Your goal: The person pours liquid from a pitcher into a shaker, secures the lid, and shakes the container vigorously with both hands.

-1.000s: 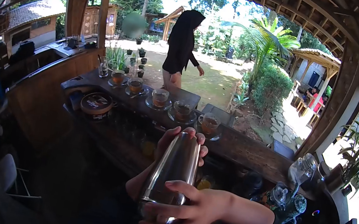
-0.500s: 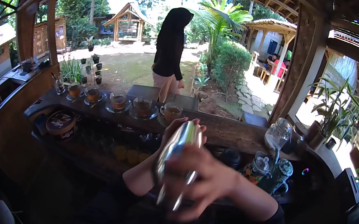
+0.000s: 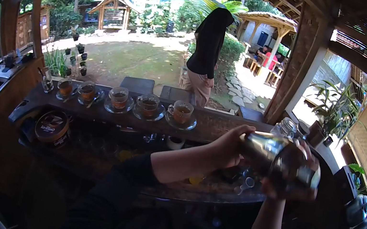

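A shiny metal shaker [image 3: 263, 147] is held sideways between my two hands, over the right part of the wooden counter. My left hand [image 3: 233, 144] grips its left end, fingers wrapped over the metal. Around the right end, my right hand [image 3: 292, 174] is closed, somewhat smeared by motion. Beneath the shaker, a small clear glass item [image 3: 245, 185] lies on the lower shelf. Behind it stands a glass jar [image 3: 285, 126], partly hidden by the shaker and my right hand.
Along the raised wooden counter [image 3: 225, 127] stand several glass cups of brown drink on saucers, one being the rightmost cup [image 3: 182, 112]. A round tub [image 3: 53, 126] sits at lower left. Beyond the counter walks a person in black [image 3: 209, 46]; potted plants [image 3: 332, 110] stand at right.
Both hands have carried the shaker to the right, and it has turned from near upright to sideways. The view has shifted, and the person outside appears farther right.
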A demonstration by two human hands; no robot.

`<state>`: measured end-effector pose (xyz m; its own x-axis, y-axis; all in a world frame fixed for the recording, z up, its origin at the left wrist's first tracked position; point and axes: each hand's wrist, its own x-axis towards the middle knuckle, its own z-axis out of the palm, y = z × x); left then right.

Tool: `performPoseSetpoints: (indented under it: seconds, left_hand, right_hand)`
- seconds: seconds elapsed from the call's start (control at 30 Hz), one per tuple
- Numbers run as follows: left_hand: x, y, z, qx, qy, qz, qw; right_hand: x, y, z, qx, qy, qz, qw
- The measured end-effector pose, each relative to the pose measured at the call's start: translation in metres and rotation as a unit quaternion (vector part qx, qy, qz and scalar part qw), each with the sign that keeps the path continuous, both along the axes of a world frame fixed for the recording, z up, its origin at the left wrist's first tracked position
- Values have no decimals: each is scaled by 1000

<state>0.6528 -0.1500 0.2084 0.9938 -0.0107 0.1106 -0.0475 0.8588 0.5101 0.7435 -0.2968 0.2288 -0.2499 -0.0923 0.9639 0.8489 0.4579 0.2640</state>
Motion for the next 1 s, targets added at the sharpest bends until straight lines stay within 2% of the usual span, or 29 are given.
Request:
performPoseSetpoints:
  seconds: [0.03, 0.07, 0.13, 0.2, 0.23, 0.27, 0.33, 0.37, 0.4, 0.43, 0.47, 0.5, 0.53, 0.57, 0.6, 0.63, 0.67, 0.73, 0.77, 0.8, 0.83, 0.87, 0.93, 1.0]
  left_hand:
    - [-2, -2, 0, 19, 35, 16, 999]
    - [-3, -1, 4, 43, 66, 32, 996]
    - [-14, -15, 25, 68, -50, -23, 996]
    - [-30, -33, 49, 176, -109, -25, 978]
    - [-30, -39, 53, 204, -175, -48, 962]
    - [-26, -46, 54, 230, -238, -72, 941]
    - [1, -43, 49, 158, -121, -89, 976]
    - [42, -30, 26, 146, -17, -105, 984]
    - [56, -19, 15, 167, -68, -141, 973]
    - [55, -25, 15, 161, 2, -81, 984]
    - [50, -31, 20, 158, 71, -19, 985]
    - [38, -35, 27, 177, 28, -73, 981]
    - [29, -41, 39, 146, 14, -101, 984]
    - [17, -50, 53, 235, -96, -55, 966]
    - [6, -59, 65, 317, -200, -7, 927]
    - [2, -66, 72, 236, -232, -103, 938]
    - [4, -75, 76, 244, -248, -98, 933]
    - [17, -79, 83, 231, -140, -87, 959]
    - [61, -80, 61, 156, -101, -118, 975]
    - [79, -71, 47, 151, -7, -150, 977]
    - [82, -75, 42, 145, 59, -83, 984]
    - [83, -81, 36, 138, 125, -16, 982]
    - [68, -94, 42, 150, 89, -26, 984]
    - [54, -108, 56, 139, -31, -83, 986]
  right_hand:
    - [-2, -1, -9, 5, 166, -42, 985]
    - [-1, -10, -10, 16, 186, -108, 976]
    - [-18, -26, -3, 35, 95, 11, 995]
    - [-53, -32, 2, 50, -28, 118, 991]
    - [-52, -36, 5, 46, -30, 107, 993]
    - [-51, -42, 8, 34, 9, 5, 999]
    - [-49, -54, 11, 13, 95, -199, 975]
    - [-49, -59, 13, 1, 138, -299, 944]
    - [-23, -39, 18, 18, 162, -201, 966]
    - [0, -46, 12, 59, 104, -286, 951]
    - [-5, -43, 18, 39, 192, -169, 966]
    - [-17, -53, 21, 46, 188, -177, 965]
    - [-34, -69, 20, 31, 186, -171, 967]
    - [-48, -82, 11, 9, 187, -164, 969]
    - [-65, -84, 6, 44, 72, -152, 985]
    - [-77, -87, 16, -4, -48, -65, 997]
    - [-71, -87, 18, -8, -44, -65, 997]
    - [-49, -92, 16, 33, 33, -178, 983]
    - [-30, -93, 18, 52, 66, -232, 969]
    - [13, -95, 19, 115, 1, -296, 948]
    - [11, -98, 21, 92, 112, -467, 872]
    - [19, -79, 31, 65, 247, -160, 954]
    - [38, -108, 8, 130, 210, -282, 927]
    - [-9, -128, 18, -31, 140, -111, 983]
